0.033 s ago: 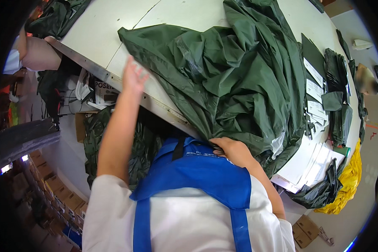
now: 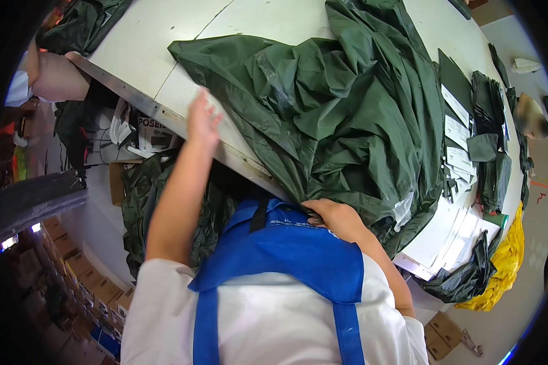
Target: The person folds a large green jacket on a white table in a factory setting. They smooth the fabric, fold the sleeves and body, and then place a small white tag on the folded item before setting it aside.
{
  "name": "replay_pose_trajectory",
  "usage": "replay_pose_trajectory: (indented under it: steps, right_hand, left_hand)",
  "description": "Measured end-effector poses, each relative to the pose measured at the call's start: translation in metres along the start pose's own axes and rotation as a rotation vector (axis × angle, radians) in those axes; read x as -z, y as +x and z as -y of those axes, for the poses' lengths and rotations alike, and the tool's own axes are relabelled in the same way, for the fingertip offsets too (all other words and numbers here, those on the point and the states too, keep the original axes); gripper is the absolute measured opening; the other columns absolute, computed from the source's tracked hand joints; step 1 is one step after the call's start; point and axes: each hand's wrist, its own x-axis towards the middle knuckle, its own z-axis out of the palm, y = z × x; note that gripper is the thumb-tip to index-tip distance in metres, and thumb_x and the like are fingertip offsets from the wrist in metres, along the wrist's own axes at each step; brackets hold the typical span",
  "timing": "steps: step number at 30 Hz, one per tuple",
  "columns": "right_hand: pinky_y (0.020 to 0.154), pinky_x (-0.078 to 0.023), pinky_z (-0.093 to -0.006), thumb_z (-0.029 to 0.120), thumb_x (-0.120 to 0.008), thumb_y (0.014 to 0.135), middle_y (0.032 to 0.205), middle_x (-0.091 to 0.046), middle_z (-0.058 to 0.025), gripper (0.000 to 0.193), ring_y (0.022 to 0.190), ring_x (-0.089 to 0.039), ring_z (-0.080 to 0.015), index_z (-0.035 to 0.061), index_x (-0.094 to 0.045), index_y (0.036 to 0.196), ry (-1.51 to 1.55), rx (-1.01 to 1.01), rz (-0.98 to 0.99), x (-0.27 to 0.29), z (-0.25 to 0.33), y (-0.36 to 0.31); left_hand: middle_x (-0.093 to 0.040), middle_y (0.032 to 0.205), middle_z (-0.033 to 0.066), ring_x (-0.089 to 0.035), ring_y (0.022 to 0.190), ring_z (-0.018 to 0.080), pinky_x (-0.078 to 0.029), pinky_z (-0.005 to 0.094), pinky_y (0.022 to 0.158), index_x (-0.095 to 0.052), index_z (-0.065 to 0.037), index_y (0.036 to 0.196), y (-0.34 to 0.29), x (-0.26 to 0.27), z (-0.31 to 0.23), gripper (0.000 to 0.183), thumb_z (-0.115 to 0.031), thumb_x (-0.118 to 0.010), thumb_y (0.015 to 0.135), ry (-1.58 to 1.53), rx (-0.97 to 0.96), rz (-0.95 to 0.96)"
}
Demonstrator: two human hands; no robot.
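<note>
Well, at the far left another person's bare limb (image 2: 61,78) shows beside the corner of a pale worktable (image 2: 262,18), and a dark bundle (image 2: 82,27) lies on the far left part of the table. Nearer on the left, stacked cartons (image 2: 73,261) stand below, and a heap of dark cloth (image 2: 143,210) sits under the table's near edge, close to a printed box (image 2: 154,135). Over that near edge is the left hand (image 2: 202,120), a little blurred — its fingers are extended and slightly parted, with nothing in them. It is just beside the slanting left edge of the green garment (image 2: 353,121); whether it touches the table I cannot tell.

The garment lies crumpled across the middle of the table, one pointed corner reaching left, its bulk running from the far side down over the near edge. There the right hand (image 2: 338,217) has its fingers curled around the gathered near hem, the fingertips partly hidden, close against the blue apron (image 2: 286,249).

Right of the garment come white slips (image 2: 456,131), then dark folded pieces (image 2: 487,103); nearer are loose papers (image 2: 438,243), a black bag (image 2: 463,281) and, farthest right, yellow cloth (image 2: 510,261) hanging at the table's side.
</note>
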Motion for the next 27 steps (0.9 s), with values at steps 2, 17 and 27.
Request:
replay_pose_trajectory:
  steps: [2, 17, 27]
  right_hand:
    - [0.073, -0.051, -0.0376, 0.014, -0.065, 0.079, 0.097, -0.064, -0.0127, 0.042, 0.086, -0.063, -0.0320, 0.0112, -0.058, 0.120, -0.010, 0.075, 0.044, -0.005, -0.002, 0.008]
    - [0.062, -0.048, -0.0312, 0.011, -0.066, 0.081, 0.086, -0.062, -0.0077, 0.024, 0.069, -0.060, -0.0199, 0.0049, -0.064, 0.104, 0.342, 0.192, -0.181, 0.031, 0.038, 0.076]
    - [0.061, -0.045, -0.0260, 0.006, -0.068, 0.080, 0.072, -0.060, -0.0094, 0.016, 0.063, -0.053, -0.0126, -0.0011, -0.059, 0.091, 0.443, -0.017, -0.262, 0.016, 0.043, 0.110]
  left_hand:
    - [-0.050, 0.096, 0.0061, -0.050, 0.078, 0.0117, -0.047, 0.0278, 0.062, -0.046, -0.001, 0.116, -0.037, -0.001, 0.036, 0.054, -0.036, -0.069, 0.083, 0.182, -0.036, 0.177]
    - [-0.060, 0.101, 0.0059, -0.060, 0.092, 0.0163, -0.051, 0.0326, 0.076, -0.054, -0.005, 0.106, -0.118, -0.015, 0.011, 0.019, -0.008, -0.057, 0.088, 0.009, 0.215, 0.580]
    - [-0.052, 0.124, 0.0097, -0.053, 0.110, 0.0199, -0.046, 0.0360, 0.088, -0.027, -0.008, 0.136, -0.132, -0.004, -0.001, 0.061, -0.006, -0.061, 0.086, -0.106, 0.172, 0.505]
